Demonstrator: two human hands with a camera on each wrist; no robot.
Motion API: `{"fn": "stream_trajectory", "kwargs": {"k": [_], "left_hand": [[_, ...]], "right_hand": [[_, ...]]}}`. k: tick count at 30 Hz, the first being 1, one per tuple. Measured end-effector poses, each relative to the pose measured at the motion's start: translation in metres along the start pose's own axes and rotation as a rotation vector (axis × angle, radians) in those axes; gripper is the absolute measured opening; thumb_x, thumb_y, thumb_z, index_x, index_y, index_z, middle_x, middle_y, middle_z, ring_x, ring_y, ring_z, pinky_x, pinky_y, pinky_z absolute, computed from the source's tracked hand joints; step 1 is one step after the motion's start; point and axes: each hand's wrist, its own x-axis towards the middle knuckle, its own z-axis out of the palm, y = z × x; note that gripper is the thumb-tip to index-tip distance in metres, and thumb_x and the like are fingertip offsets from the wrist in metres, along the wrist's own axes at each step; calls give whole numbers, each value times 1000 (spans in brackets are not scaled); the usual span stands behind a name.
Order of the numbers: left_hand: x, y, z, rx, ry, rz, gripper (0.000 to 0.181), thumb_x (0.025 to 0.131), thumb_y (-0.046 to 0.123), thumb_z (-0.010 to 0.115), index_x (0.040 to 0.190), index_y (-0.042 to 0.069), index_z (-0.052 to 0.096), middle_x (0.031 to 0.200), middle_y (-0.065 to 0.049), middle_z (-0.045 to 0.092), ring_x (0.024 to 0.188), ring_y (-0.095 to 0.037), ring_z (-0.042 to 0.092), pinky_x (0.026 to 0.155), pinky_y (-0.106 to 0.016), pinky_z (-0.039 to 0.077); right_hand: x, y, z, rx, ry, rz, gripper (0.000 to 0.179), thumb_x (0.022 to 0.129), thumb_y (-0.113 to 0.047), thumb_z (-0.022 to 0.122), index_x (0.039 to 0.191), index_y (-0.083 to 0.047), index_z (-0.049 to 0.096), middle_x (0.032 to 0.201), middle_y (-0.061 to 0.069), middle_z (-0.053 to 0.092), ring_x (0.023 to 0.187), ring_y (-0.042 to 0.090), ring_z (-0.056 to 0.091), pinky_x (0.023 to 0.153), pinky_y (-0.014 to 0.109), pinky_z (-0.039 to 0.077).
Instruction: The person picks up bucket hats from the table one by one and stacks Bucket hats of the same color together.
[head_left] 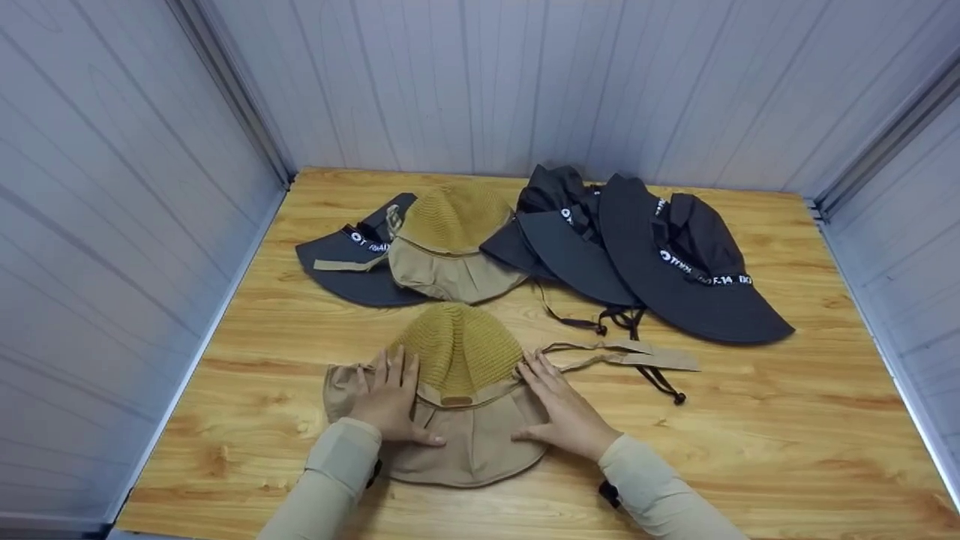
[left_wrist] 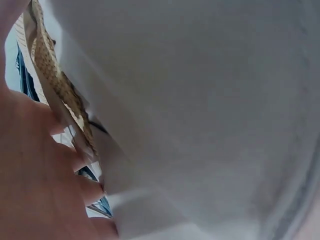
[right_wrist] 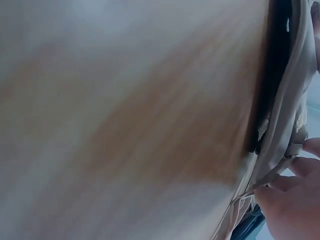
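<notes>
from head view only, nearest hat (head_left: 459,375) shows patch (head_left: 456,401).

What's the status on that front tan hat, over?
Left hand, right hand: resting on front tan hat. Knit crown points away. Dark hats beyond, none atop it.

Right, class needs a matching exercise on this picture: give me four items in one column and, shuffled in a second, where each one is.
Items
1. Front knit-crowned sun hat
2. Rear knit-crowned sun hat
3. Rightmost dark brimmed hat
4. Khaki tie straps

Places
A. Nearest the right wall
B. Stretching across the tabletop, rightward from the front hat
C. Partly over the leftmost dark brimmed hat
D. Under the left hand and the right hand

Pairs: 1-D, 2-C, 3-A, 4-B
</notes>
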Motion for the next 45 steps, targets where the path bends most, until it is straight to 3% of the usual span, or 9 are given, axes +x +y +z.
{"fn": "stream_trajectory", "kwargs": {"k": [7,19,24,28,32,37,41,43,45], "left_hand": [[4,-5,6,4,-16,-5,138,60,69,83,159,4,12,165,-25,0,151,-47,-5,114,-74,0],[6,0,10,7,-31,-9,137,61,68,83,159,3,12,164,-26,-2,150,-48,-8,112,-77,-1],[5,3,5,15,-47,-12,136,62,67,83,158,2,13,164,-27,0,150,-48,-6,112,-77,1],[7,4,-5,53,-108,-23,134,63,71,80,158,2,14,164,-27,1,150,-48,-4,111,-78,4],[13,5,-20,76,-125,-30,127,67,75,74,156,1,24,161,-29,15,149,-49,11,107,-79,17],[24,7,-44,-7,-57,-82,96,76,71,69,139,0,53,140,-27,50,129,-47,44,99,-71,32],[41,7,-58,-105,-15,-135,68,86,65,63,112,2,68,123,-24,63,114,-46,54,98,-67,38],[53,6,-62,-196,6,-153,66,91,60,60,116,0,66,125,-25,63,116,-47,55,100,-63,41],[66,4,-65,-315,29,-164,70,95,55,57,130,-6,57,136,-29,56,125,-48,51,106,-60,40]], "right_hand": [[1,-1,0,-67,-71,2,110,76,-49,80,156,0,21,166,17,12,152,40,9,122,54,15],[2,0,-4,-115,-237,27,112,83,-51,74,157,1,8,166,19,-4,153,40,-2,124,53,6],[6,0,-5,-130,-299,34,110,86,-51,71,157,2,7,165,21,-9,153,40,-6,124,54,4],[8,-1,-7,-140,-338,39,110,88,-51,69,157,3,4,165,21,-12,152,40,-8,124,54,3],[10,-3,-8,-136,-357,39,110,88,-51,69,157,3,2,164,22,-13,152,41,-10,124,55,0],[14,-3,-5,-130,-368,26,111,89,-53,66,157,3,0,163,22,-17,151,40,-13,123,56,-3],[14,0,-4,-103,-383,26,111,89,-52,66,156,3,-2,163,22,-19,150,41,-16,122,56,-6],[14,2,-3,-85,-387,28,111,89,-50,67,156,3,-3,162,23,-20,150,41,-17,121,57,-7],[13,3,-3,-70,-389,29,110,89,-50,67,156,3,-3,162,23,-21,150,41,-18,121,57,-8]]}}
